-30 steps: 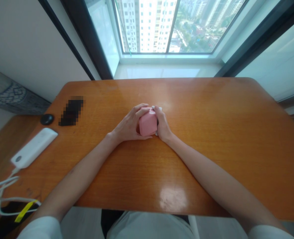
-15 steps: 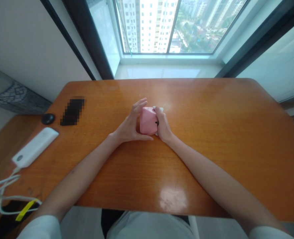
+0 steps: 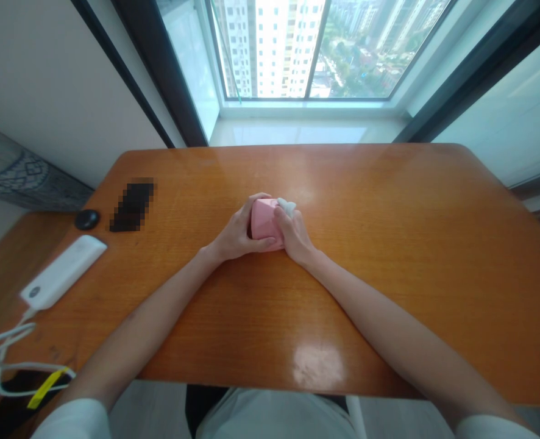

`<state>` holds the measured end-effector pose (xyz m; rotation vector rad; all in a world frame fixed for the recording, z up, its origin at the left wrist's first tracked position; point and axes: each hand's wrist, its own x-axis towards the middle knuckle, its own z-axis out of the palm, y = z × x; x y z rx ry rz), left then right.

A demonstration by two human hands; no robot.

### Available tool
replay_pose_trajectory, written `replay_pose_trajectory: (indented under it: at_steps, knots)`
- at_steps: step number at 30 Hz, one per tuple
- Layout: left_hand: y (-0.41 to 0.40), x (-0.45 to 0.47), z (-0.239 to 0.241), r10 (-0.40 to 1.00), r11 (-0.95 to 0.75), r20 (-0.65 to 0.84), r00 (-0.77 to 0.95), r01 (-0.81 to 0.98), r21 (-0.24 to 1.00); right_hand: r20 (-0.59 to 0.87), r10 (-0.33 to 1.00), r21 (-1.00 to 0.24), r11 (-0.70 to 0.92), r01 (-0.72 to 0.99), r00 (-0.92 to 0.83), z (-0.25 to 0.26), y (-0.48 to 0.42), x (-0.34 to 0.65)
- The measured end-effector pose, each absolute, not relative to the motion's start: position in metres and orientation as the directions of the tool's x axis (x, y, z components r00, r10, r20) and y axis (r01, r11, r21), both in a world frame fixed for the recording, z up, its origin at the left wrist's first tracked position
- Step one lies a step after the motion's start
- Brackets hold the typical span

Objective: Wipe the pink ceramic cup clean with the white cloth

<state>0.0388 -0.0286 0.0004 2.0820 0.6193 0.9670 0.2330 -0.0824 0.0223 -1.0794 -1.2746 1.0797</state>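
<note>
A small pink box-like object sits near the middle of the orange wooden table. My left hand wraps around its left side, fingers curled over the top and thumb along the near edge. My right hand presses against its right side, fingers closed on a small white cloth or tissue that sticks out above the knuckles. Both hands rest on the tabletop.
At the table's left lie a white power bank with a white cable, a black round object and a dark pixelated item. A window lies beyond the far edge.
The pink object has been turned between my hands. My left fingers, lifted half a second ago, have closed back over its top. My right hand has shifted slightly left over it with the white cloth.
</note>
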Motion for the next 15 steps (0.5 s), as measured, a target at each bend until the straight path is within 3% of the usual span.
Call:
replay_pose_trajectory:
  at_steps: [3, 9, 12, 15]
  knots:
    - [-0.025, 0.036, -0.003, 0.61, -0.7, 0.511, 0.606, 0.108, 0.706, 0.099, 0.994, -0.99, 0.103, -0.092, 0.041, 0.017, -0.079, 0.232]
    - [-0.019, 0.029, 0.0, 0.403, -0.906, 0.609, 0.683, 0.201, 0.374, 0.009, 1.0, -0.973, 0.014, -0.228, 0.021, 0.004, -0.071, 0.231]
    - [-0.023, 0.032, 0.004, 0.432, -0.893, 0.635, 0.641, 0.202, 0.403, 0.049, 0.997, -0.979, 0.059, -0.193, 0.059, 0.005, -0.072, 0.23]
    - [-0.028, 0.035, 0.006, 0.522, -0.829, 0.616, 0.59, 0.179, 0.53, 0.117, 0.992, -0.984, 0.122, -0.133, 0.05, 0.011, -0.076, 0.231]
